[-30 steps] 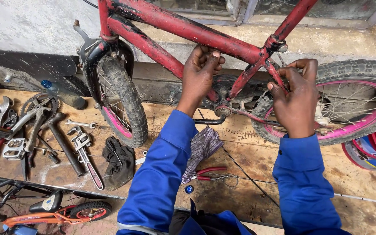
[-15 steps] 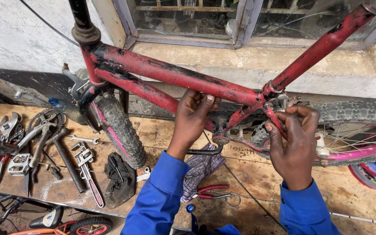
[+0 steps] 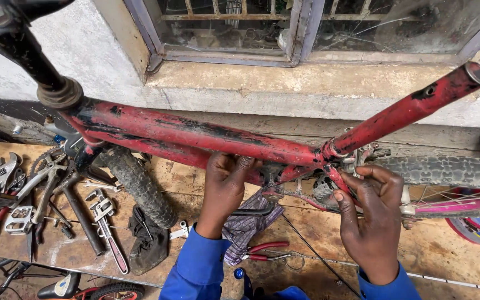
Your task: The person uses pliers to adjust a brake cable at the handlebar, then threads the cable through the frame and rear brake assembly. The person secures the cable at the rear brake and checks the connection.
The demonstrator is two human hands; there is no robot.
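A worn red bicycle frame (image 3: 206, 133) stands on a wooden workbench (image 3: 451, 255) in front of a window. My left hand (image 3: 224, 186) reaches under the top tube and grips the lower tube near the crank area. My right hand (image 3: 370, 214) has its fingers on a thin red stay (image 3: 337, 178) by the rear wheel (image 3: 445, 172). The front wheel (image 3: 140, 186) sits left of my left hand. Both sleeves are blue.
Wrenches, pliers and a pedal (image 3: 20, 214) lie at the left of the bench. A pipe wrench (image 3: 106, 230), a black rag (image 3: 145, 244), a checked cloth (image 3: 248, 228) and red-handled pliers (image 3: 265, 251) lie below the frame. Another small bicycle (image 3: 68, 289) is on the floor.
The view has tilted up and drawn closer to the frame. Both hands stay around the crank area, the left now lower under the tubes, the right on the thin stay.
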